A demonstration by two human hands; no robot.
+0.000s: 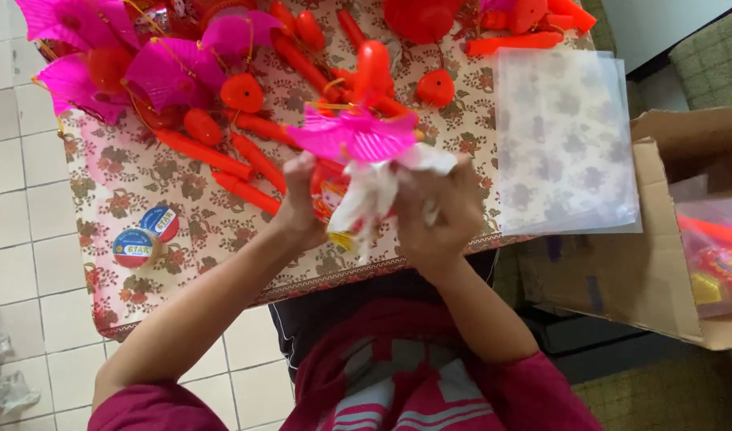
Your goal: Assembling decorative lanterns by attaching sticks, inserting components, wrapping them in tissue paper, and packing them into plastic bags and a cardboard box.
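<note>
My left hand [298, 199] grips a small lantern toy [346, 152] with a pink pleated fan top and a red printed body. My right hand [439, 214] is closed on a crumpled white cloth or wrapper [374, 195] pressed against the lantern's body. Both hands meet over the near edge of a table covered in a floral cloth [182, 215]. The lantern's lower part is hidden by the white material.
Red plastic sticks and heart pieces [246, 152] and pink fan lanterns [166, 68] lie on the table's far side. Two tape rolls [146, 235] sit at near left. A stack of clear plastic sheets [561, 144] lies right. An open cardboard box [669, 239] stands beside the table.
</note>
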